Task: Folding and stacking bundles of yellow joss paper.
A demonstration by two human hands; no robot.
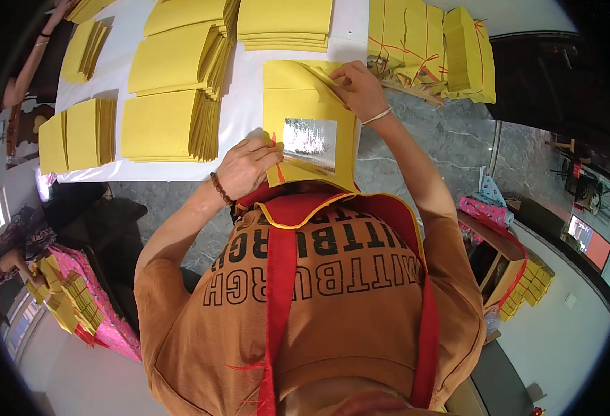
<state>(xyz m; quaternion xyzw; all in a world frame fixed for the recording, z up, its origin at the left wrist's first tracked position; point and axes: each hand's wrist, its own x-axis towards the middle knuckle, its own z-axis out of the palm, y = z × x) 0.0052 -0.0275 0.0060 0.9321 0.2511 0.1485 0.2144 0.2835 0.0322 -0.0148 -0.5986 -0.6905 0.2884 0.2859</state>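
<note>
In front of me, at the table's near edge, lies a yellow paper sheet (287, 104) with a shiny silver foil square (310, 144) on its lower half. My right hand (362, 90) is closed on the sheet's far right corner, which is lifted and creased. My left hand (251, 163) is closed at the sheet's lower left edge. A thin red strip (274, 139) shows above and below its fingertips; whether the strip is held or lies on the paper, I cannot tell. The sheet's near edge hangs over the red apron (305, 208) with yellow trim.
Several stacks of folded yellow paper (162, 125) stand on the white-covered table (242, 90) to the left and behind. Yellow bundles tied with red string (416, 45) sit at the far right. At far left is another person's arm (31, 62); yellow bundles (76, 301) lie lower left.
</note>
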